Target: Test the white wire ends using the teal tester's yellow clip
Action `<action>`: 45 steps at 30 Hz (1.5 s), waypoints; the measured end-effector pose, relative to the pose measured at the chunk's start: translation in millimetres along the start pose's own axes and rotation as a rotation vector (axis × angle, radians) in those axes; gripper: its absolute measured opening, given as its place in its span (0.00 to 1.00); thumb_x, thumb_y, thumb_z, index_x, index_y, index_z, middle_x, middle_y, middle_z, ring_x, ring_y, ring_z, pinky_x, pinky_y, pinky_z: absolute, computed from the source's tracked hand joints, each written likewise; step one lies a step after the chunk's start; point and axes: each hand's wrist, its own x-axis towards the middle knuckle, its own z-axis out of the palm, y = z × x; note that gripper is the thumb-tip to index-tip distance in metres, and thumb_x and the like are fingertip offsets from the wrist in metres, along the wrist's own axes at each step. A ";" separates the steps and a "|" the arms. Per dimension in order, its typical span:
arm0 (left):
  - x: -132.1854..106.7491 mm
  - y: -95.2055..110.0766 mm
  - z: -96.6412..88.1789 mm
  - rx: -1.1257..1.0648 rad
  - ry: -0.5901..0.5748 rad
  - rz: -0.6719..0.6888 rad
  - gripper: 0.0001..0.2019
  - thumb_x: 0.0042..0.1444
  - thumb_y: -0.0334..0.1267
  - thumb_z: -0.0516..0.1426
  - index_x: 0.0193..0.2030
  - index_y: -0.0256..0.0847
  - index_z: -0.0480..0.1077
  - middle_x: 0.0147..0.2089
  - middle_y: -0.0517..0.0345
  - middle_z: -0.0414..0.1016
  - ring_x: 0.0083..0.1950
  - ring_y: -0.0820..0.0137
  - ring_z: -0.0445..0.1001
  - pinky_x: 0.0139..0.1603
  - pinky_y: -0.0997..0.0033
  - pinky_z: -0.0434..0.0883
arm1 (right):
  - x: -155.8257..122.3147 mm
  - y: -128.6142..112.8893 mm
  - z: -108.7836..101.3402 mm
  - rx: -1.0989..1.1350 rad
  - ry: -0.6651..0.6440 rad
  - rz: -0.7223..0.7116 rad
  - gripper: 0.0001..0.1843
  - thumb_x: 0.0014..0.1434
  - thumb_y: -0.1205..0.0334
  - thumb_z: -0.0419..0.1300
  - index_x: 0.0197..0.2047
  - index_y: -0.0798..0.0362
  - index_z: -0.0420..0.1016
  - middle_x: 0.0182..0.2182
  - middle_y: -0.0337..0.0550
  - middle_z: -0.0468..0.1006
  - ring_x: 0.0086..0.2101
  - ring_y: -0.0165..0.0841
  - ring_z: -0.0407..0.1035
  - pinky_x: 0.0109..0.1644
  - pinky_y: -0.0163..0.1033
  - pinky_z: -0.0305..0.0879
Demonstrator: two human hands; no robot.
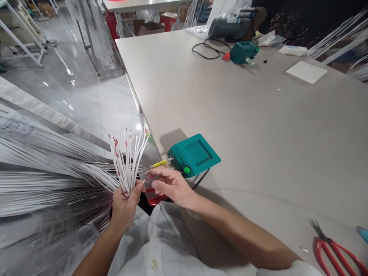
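Observation:
My left hand (125, 205) is closed around a bundle of white wires (128, 161), whose tips, several of them red, fan upward. One wire end sticks out sideways near my left thumb. Close to that end is my right hand (172, 186), its thumb and forefinger apart and nothing visible between them. Just beyond my right hand, a teal box-shaped device (198, 155) with a green button (186, 169) sits at the table's left edge. A yellow-bodied part (159, 164) with metal prongs projects from its side toward the wires.
Long white wires (43, 168) hang thickly on a rack at the left. Red-handled scissors (330, 245) lie at the table's lower right. Farther back on the table (258, 134) are another green device (243, 53), a grey motor (230, 28) and a white pad (306, 72).

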 end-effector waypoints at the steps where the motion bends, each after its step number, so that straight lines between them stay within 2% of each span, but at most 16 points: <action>1: 0.4 -1.8 -0.4 -0.015 0.003 -0.012 0.10 0.47 0.42 0.60 0.29 0.36 0.71 0.21 0.62 0.67 0.18 0.80 0.56 0.18 0.78 0.55 | -0.8 0.4 2.2 -0.074 0.026 -0.089 0.15 0.48 0.57 0.63 0.39 0.53 0.73 0.32 0.40 0.71 0.24 0.24 0.66 0.26 0.32 0.65; 4: 0.4 -4.7 -1.4 -0.039 -0.019 -0.058 0.11 0.46 0.42 0.61 0.30 0.35 0.71 0.21 0.62 0.67 0.18 0.79 0.56 0.18 0.79 0.55 | -1.3 2.4 8.5 -0.218 0.064 -0.237 0.07 0.52 0.59 0.61 0.32 0.53 0.74 0.29 0.41 0.71 0.27 0.27 0.66 0.29 0.33 0.66; 6: -0.7 -5.0 -1.8 -0.067 -0.036 -0.089 0.11 0.46 0.42 0.61 0.30 0.35 0.70 0.19 0.63 0.66 0.18 0.80 0.55 0.17 0.79 0.54 | -0.5 3.7 11.3 -0.207 0.031 -0.231 0.07 0.54 0.59 0.59 0.30 0.54 0.74 0.26 0.39 0.71 0.25 0.26 0.66 0.27 0.32 0.65; 9: -2.5 -5.4 -1.4 -0.104 -0.049 -0.111 0.11 0.45 0.42 0.61 0.29 0.35 0.70 0.18 0.65 0.63 0.17 0.81 0.53 0.17 0.80 0.52 | 1.0 4.9 12.7 -0.198 -0.016 -0.237 0.08 0.56 0.59 0.57 0.30 0.55 0.73 0.25 0.39 0.71 0.24 0.26 0.66 0.25 0.31 0.65; 12: -2.9 -7.4 0.2 -0.125 -0.045 -0.113 0.10 0.46 0.41 0.61 0.28 0.35 0.70 0.18 0.65 0.62 0.18 0.82 0.52 0.17 0.80 0.51 | 1.3 4.0 12.7 -0.370 0.013 -0.354 0.08 0.58 0.62 0.55 0.30 0.55 0.72 0.25 0.40 0.72 0.28 0.28 0.67 0.31 0.33 0.66; 16: -1.8 -11.2 2.0 -0.138 -0.022 -0.120 0.09 0.46 0.40 0.62 0.28 0.35 0.70 0.20 0.64 0.64 0.19 0.81 0.57 0.19 0.80 0.55 | -0.8 -0.4 12.0 -0.610 0.047 -0.489 0.09 0.59 0.66 0.52 0.29 0.54 0.71 0.24 0.40 0.73 0.29 0.28 0.67 0.35 0.33 0.65; 21: -0.3 -13.7 2.9 -0.176 0.019 -0.104 0.09 0.46 0.39 0.62 0.29 0.35 0.71 0.22 0.62 0.68 0.20 0.81 0.60 0.19 0.81 0.57 | -2.8 -2.8 7.1 -0.779 0.058 -0.462 0.11 0.59 0.64 0.51 0.29 0.54 0.71 0.26 0.42 0.73 0.30 0.29 0.67 0.35 0.35 0.64; 25: 0.2 -13.2 3.7 -0.185 0.026 -0.099 0.09 0.46 0.40 0.61 0.30 0.35 0.71 0.22 0.61 0.68 0.20 0.81 0.61 0.19 0.81 0.58 | -0.7 -0.1 4.8 -0.711 0.086 -0.489 0.09 0.58 0.61 0.54 0.36 0.56 0.72 0.28 0.45 0.75 0.31 0.31 0.68 0.36 0.35 0.65; 28: 0.6 -13.5 2.3 -0.159 0.013 -0.125 0.10 0.45 0.40 0.62 0.30 0.35 0.71 0.21 0.63 0.68 0.19 0.81 0.59 0.18 0.81 0.58 | 1.1 2.4 4.7 -0.682 0.051 -0.539 0.07 0.58 0.64 0.53 0.34 0.55 0.71 0.27 0.43 0.75 0.30 0.29 0.68 0.35 0.33 0.66; 31: 2.1 -12.4 -1.1 -0.079 -0.032 -0.116 0.09 0.46 0.40 0.61 0.30 0.35 0.71 0.20 0.64 0.68 0.18 0.81 0.58 0.18 0.81 0.57 | 0.6 2.7 3.4 -0.789 -0.006 -0.561 0.10 0.60 0.67 0.49 0.34 0.55 0.71 0.28 0.44 0.74 0.31 0.29 0.67 0.36 0.34 0.66; 35: 3.7 -4.2 -4.0 0.078 -0.067 -0.075 0.08 0.44 0.39 0.63 0.29 0.36 0.73 0.24 0.60 0.73 0.24 0.75 0.68 0.24 0.77 0.64 | -2.0 -1.1 1.6 -0.950 -0.001 -0.443 0.11 0.58 0.66 0.49 0.31 0.56 0.70 0.28 0.45 0.72 0.29 0.30 0.66 0.32 0.35 0.64; 37: 3.1 1.2 -4.1 0.134 -0.061 -0.029 0.07 0.43 0.38 0.62 0.28 0.36 0.73 0.25 0.58 0.74 0.27 0.71 0.71 0.28 0.75 0.67 | -1.6 -2.7 1.1 -0.874 -0.010 -0.332 0.11 0.57 0.64 0.50 0.27 0.56 0.70 0.25 0.43 0.70 0.27 0.29 0.65 0.30 0.35 0.62; 39: 1.6 4.6 -4.2 0.172 -0.050 0.017 0.06 0.44 0.37 0.62 0.27 0.36 0.73 0.25 0.57 0.75 0.29 0.70 0.71 0.30 0.74 0.68 | 0.6 -2.5 -0.1 -0.618 -0.073 -0.095 0.12 0.56 0.60 0.52 0.25 0.56 0.69 0.20 0.39 0.68 0.22 0.27 0.63 0.26 0.33 0.61; 42: -0.7 3.5 -5.3 0.177 -0.047 0.029 0.06 0.45 0.37 0.61 0.28 0.36 0.73 0.24 0.58 0.74 0.25 0.73 0.69 0.26 0.76 0.65 | 5.6 1.0 -2.8 -0.059 -0.257 0.346 0.16 0.49 0.50 0.58 0.24 0.57 0.67 0.15 0.35 0.65 0.14 0.24 0.59 0.17 0.30 0.56; 43: -1.0 1.8 -5.8 0.153 -0.054 0.018 0.06 0.45 0.37 0.61 0.28 0.36 0.73 0.23 0.59 0.73 0.23 0.75 0.68 0.23 0.78 0.64 | 7.1 2.5 -3.5 0.092 -0.305 0.436 0.19 0.45 0.48 0.60 0.24 0.57 0.67 0.16 0.34 0.66 0.13 0.23 0.59 0.16 0.30 0.56; 45: -0.8 -2.5 -6.5 0.061 -0.057 -0.016 0.07 0.46 0.38 0.61 0.29 0.36 0.73 0.22 0.60 0.72 0.20 0.78 0.63 0.19 0.80 0.60 | 8.7 4.7 -3.7 0.230 -0.339 0.503 0.21 0.39 0.46 0.64 0.23 0.57 0.66 0.17 0.35 0.67 0.13 0.23 0.60 0.15 0.30 0.57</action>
